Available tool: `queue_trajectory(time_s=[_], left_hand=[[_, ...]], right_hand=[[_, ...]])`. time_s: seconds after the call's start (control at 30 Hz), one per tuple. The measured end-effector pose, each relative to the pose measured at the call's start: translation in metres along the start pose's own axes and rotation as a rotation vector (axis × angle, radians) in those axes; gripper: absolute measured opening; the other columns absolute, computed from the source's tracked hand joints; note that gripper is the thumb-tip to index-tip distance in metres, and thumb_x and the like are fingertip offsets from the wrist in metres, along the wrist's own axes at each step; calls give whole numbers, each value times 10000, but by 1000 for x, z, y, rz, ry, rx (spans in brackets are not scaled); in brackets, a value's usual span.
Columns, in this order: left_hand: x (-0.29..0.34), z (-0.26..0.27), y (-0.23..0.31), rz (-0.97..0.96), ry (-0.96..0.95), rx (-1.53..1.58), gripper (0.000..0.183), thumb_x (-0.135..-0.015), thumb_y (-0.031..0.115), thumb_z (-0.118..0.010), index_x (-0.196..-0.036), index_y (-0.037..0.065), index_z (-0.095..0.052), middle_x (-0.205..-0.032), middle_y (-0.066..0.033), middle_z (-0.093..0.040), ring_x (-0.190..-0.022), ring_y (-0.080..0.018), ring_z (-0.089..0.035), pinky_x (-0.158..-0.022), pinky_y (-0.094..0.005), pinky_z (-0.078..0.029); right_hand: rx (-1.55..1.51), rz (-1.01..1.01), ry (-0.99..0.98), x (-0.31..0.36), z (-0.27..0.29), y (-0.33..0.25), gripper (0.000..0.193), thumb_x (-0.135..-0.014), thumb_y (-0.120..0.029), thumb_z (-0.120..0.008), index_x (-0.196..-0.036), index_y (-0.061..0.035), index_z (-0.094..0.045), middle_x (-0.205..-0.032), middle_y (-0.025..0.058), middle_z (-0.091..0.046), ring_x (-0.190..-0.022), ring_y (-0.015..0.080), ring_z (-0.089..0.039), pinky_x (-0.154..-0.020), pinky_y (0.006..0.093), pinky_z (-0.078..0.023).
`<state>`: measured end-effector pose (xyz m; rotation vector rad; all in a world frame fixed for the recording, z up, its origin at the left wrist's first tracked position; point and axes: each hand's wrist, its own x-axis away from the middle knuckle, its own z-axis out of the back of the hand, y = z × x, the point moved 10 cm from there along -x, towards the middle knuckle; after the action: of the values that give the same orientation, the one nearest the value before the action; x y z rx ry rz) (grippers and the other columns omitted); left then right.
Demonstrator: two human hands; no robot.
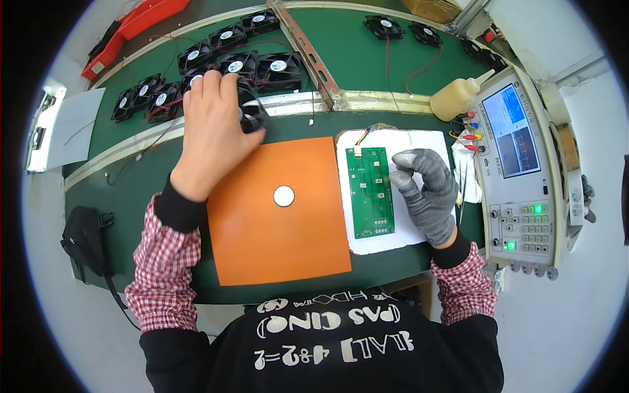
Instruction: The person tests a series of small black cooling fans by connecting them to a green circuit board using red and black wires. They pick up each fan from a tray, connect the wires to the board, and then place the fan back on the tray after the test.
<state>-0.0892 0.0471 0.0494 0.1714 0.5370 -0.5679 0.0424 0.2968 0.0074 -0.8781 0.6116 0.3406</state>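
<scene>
My bare left hand (213, 131) is closed round a black cooling fan (253, 116), at the far left corner of an orange mat (282, 249). Part of the fan is hidden behind the fingers. On the mat lies a round white disc (284, 196). My right hand (429, 193), in a grey glove, has its fingers curled to the thumb; whatever might be between them is hidden. It is just right of a green circuit board (370, 203) that lies on a white sheet (406, 245). A connector with coloured wires (358, 149) is plugged in at the board's far left corner.
Several black fans (278, 69) with thin wires stand beyond a metal rail (304, 56). At the right are a test instrument (517, 150) with a lit screen, a yellowish squeeze bottle (454, 98), clip leads (466, 137) and tweezers (463, 190). A black pouch (85, 239) lies left.
</scene>
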Motion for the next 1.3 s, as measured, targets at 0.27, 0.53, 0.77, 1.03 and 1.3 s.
queue_trajectory(time_s=[0.27,0.53,0.77,1.03,1.3], left_hand=[[108,78,171,-918,-346,691,609,-676,121,-721,-1263,69,-569,-1157,-107,-582,-1081,-291,-561,-907,-421,-446],[39,105,-17,14,338,-108,762,-625,93,-820,-1327,82,-524,-1267,-133,-554,-1137,-330,-504,-1007,-409,-373],[68,19,74,-296,-87,592,1019,-418,254,-930,-1322,49,-506,-1220,-130,-547,-1130,-339,-496,-978,-448,-381],[83,-26,69,-182,-374,856,1050,-497,468,-909,-1330,11,-464,-1278,-165,-493,-1198,-361,-447,-1032,-446,-365],[95,62,102,-525,112,258,820,-640,350,-887,-1288,26,-504,-1126,-138,-585,-1018,-300,-565,-888,-422,-449]], right_hand=[[-44,322,-370,3,-50,-93,557,-720,-61,-730,-1262,-110,-615,-1131,101,-579,-1034,300,-594,-873,431,-491],[671,155,-297,-13,-8,-20,195,-719,-26,-688,-899,-100,-709,-911,79,-580,-871,277,-558,-756,400,-454],[-168,-414,-233,5,-26,39,116,-778,-39,-744,-872,-9,-684,-869,81,-622,-801,190,-622,-745,296,-501],[-75,-271,-288,11,-34,40,134,-751,3,-745,-865,-24,-681,-904,66,-603,-842,197,-622,-789,303,-507],[-29,-198,-309,9,-37,38,181,-726,-50,-766,-894,-56,-699,-937,80,-606,-937,255,-604,-865,352,-489]])
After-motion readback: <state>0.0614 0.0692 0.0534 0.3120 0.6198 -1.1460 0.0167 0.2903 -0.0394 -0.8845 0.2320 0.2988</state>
